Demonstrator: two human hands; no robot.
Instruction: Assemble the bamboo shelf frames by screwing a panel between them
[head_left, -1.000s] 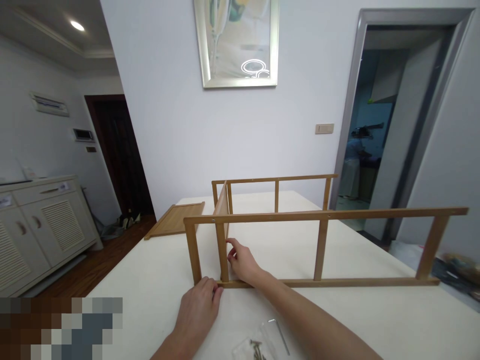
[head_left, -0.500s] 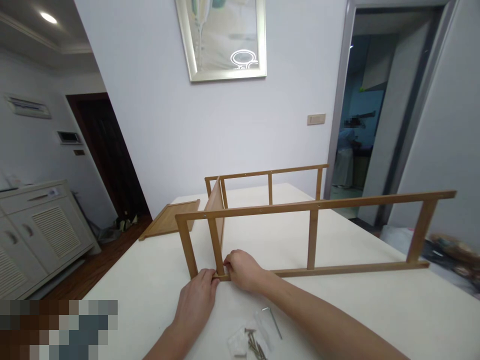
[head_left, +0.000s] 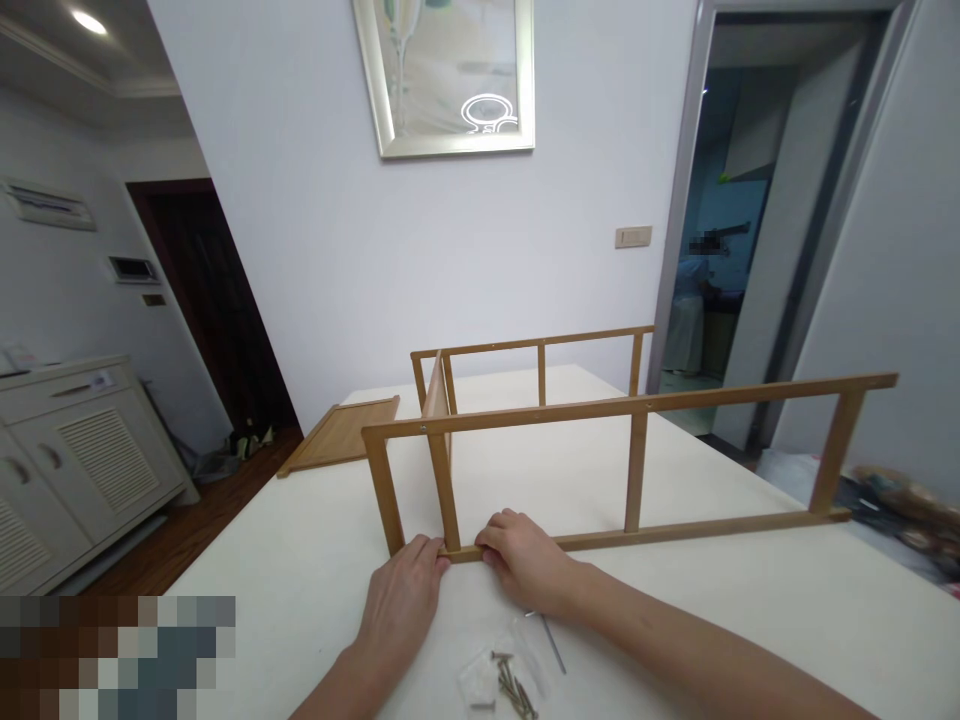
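Observation:
A wooden shelf frame point(head_left: 525, 415) stands on the white table, with two ladder-like sides joined by a shelf panel point(head_left: 437, 395) near the left end. My left hand point(head_left: 405, 590) is closed on the near side's bottom rail, between its two leftmost crosspieces. Just right of the second crosspiece, my right hand point(head_left: 525, 560) grips the same rail from above; its fingertips are partly hidden behind the wood. Below my hands lie several screws point(head_left: 512, 688) on a clear plastic bag point(head_left: 478, 678). An Allen key point(head_left: 553, 643) rests beside them, its short end close under my right wrist.
Another wooden panel point(head_left: 341, 436) lies flat at the table's far left. The white table point(head_left: 255, 560) reaches to the wall, where a framed picture point(head_left: 457, 145) hangs. A doorway opens at the right, with a person point(head_left: 686, 310) in the room beyond. Bags point(head_left: 799, 480) lie past the right edge.
My right hand has shifted right along the bottom rail, away from the second crosspiece. The near side's left end has moved slightly right, and my left hand moved with it.

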